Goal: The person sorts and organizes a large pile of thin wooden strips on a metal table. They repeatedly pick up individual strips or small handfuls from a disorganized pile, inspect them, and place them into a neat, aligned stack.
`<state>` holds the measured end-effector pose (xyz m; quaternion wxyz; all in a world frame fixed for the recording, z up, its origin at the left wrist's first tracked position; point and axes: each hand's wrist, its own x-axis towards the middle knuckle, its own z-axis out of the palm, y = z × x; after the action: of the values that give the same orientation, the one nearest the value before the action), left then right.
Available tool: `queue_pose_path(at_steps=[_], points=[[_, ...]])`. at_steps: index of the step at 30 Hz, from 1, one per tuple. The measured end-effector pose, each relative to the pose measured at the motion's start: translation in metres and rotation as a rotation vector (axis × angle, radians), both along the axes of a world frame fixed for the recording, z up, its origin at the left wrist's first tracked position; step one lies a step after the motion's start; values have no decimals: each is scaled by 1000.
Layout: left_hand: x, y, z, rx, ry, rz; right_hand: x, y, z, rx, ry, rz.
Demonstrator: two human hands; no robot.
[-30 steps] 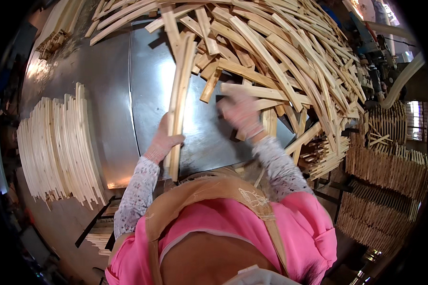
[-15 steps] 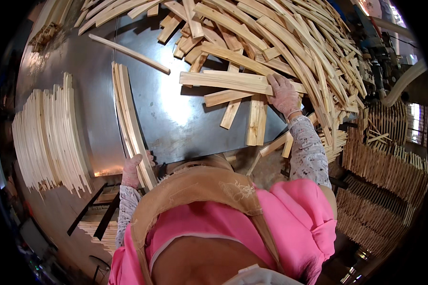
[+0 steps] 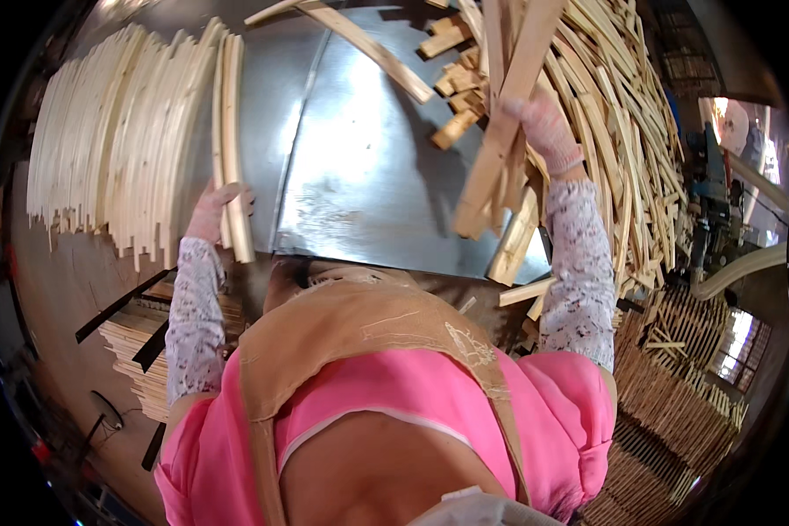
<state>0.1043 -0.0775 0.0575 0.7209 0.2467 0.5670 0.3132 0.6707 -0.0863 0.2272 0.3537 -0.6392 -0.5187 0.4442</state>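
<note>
Near its lower end, my left hand (image 3: 212, 210) is closed around a pair of narrow wooden strips (image 3: 230, 131), standing lengthwise beside a neat row of pale strips (image 3: 118, 131) on the left. My right hand (image 3: 548, 127), in a pale work glove, grips wooden slats (image 3: 508, 131) that are tilted steeply over the right part of the metal table (image 3: 359, 158). How many slats it holds cannot be made out. Just below them, another slat (image 3: 515, 237) lies at the table's near right edge.
A large heap of loose slats (image 3: 618, 131) covers the right side. One long slat (image 3: 368, 48) lies slantwise at the far middle, near short wood pieces (image 3: 454, 83). Stacked wood stands below left (image 3: 136, 351) and at the lower right (image 3: 666, 403). Machinery with a pale hose (image 3: 745, 267) is at far right.
The left strips have come up against the row of pale strips. My right hand has swung its slats from lying nearly crosswise to a steep slant. The view has shifted left.
</note>
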Motion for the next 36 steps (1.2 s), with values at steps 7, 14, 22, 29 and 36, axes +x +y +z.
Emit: queue_pose_path(at_steps=[7,14,22,29,36], points=[[-39,28,-44,-38,-218,-154,-239,142,-130,-137,235,-118],[-75,42,-26,-124,-425,-135,-422,124,-217,-240,649,-335],[-93,52,-29,-5,-214,-250,-411,116,-223,-380,637,-392],[-81,51,-25,80,242,-317,-429,132,-228,-359,547,-228],[-102,65,-3,4,830,-399,-462,132,-220,-412,357,-281]])
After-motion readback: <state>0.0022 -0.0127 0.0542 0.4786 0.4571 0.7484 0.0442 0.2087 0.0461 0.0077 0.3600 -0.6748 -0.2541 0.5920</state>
